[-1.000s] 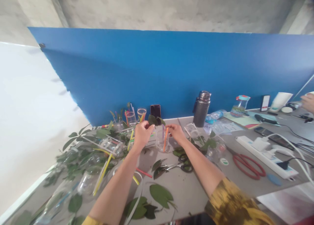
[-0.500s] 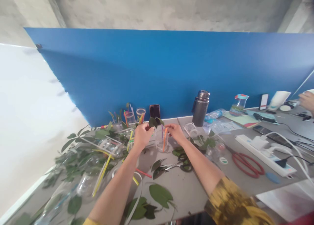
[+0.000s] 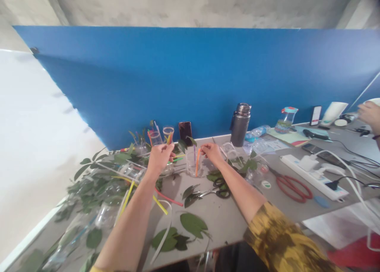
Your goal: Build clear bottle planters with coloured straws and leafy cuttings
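A clear plastic cup (image 3: 190, 170) stands upright on the table, with an orange straw (image 3: 198, 163), a purple straw (image 3: 194, 153) and a leafy sprig (image 3: 182, 146) in it. My right hand (image 3: 211, 154) pinches at the rim, its fingertips on the top of the orange straw. Left of the cup, my left hand (image 3: 160, 159) is apart from it, fingers curled together; what they hold, if anything, is hidden. A green straw (image 3: 177, 160) shows just beyond those fingers. Black-handled scissors (image 3: 212, 192) lie in front of the cup, beside cut leaves (image 3: 194, 225).
Leafy branches (image 3: 95, 189), straws and plastic bottles crowd the left side. A phone (image 3: 185, 133) leans on the blue partition (image 3: 184, 74). To the right are a thermos (image 3: 240, 125), red-handled scissors (image 3: 293, 189), a power strip (image 3: 314, 179) and another person's hand (image 3: 369, 114).
My left hand has moved left, away from the leafy sprig and cup. My right hand stays at the cup's rim. The view has shifted slightly.
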Motion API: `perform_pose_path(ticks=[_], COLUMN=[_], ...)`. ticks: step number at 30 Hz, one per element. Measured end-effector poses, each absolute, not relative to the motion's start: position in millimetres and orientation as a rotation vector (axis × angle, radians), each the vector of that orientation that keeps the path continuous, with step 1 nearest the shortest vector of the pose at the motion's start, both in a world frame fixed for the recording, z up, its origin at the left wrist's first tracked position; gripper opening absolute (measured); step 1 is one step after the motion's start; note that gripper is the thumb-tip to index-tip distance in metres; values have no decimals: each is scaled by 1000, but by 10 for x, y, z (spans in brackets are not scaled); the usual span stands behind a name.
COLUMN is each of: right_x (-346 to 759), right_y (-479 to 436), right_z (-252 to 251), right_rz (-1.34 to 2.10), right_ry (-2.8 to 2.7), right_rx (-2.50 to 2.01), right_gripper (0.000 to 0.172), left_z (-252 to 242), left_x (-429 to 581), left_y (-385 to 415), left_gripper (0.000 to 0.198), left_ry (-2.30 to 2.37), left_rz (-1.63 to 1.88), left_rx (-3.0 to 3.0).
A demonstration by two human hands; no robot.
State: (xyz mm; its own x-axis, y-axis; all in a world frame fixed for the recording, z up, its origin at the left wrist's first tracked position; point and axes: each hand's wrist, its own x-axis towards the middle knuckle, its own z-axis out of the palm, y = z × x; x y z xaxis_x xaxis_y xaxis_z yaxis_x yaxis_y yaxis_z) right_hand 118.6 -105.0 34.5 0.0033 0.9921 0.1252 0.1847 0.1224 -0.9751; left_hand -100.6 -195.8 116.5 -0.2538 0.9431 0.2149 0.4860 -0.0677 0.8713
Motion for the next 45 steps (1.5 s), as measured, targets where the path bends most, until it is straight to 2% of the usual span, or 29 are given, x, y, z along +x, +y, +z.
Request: perform_pose_path(ticks=[2, 5, 10, 13, 18, 23, 27, 31, 38, 41, 45], right_x=[1206, 1234, 1323, 1430, 1664, 1736, 1735, 1806, 1821, 1871, 2029], right_y=[-1034, -1025, -1055, -1067, -1080, -1098, -1082, -1041, -1031, -940, -773], right_z=[320, 276, 290, 375, 542, 570, 570, 642, 702, 684, 674], right_rz=[1015, 1010, 905, 820, 892, 867, 762, 450, 50, 115, 513], right_ry=[-1417, -1507, -1783, -1964, -2294, -2517, -2407, -2176, -1460, -1155, -715], right_rx=[-1303, -1382, -1538, -1635, -1685, -1615, -1655, -1676, -1528, -1387, -1150], right_gripper=[16, 22, 28, 29, 16, 22, 25, 5, 19, 24, 21], left_z=[1143, 1015, 675, 514, 380, 341, 313, 289, 317, 322, 321], left_x=[-1058, -1067, -953, -888, -861, -872, -885, -898, -904, -893, -890], left_y=[-1987, -2055, -2140, -2154, -2158, -2154, -2150, -2151, -2179, -2198, -2201], left_gripper=[26, 16, 15, 18, 19, 19, 22, 22, 24, 22, 23], left_ry=[1761, 1750, 1672, 1614, 1633, 1666, 1655, 1676, 1632, 1632, 1600], left_rz=[1201, 883, 476, 435, 564, 575, 592, 589, 572, 577, 576], left_rx=[1539, 1570, 1897, 1985, 1988, 1947, 1945, 1903, 1932, 1892, 1875])
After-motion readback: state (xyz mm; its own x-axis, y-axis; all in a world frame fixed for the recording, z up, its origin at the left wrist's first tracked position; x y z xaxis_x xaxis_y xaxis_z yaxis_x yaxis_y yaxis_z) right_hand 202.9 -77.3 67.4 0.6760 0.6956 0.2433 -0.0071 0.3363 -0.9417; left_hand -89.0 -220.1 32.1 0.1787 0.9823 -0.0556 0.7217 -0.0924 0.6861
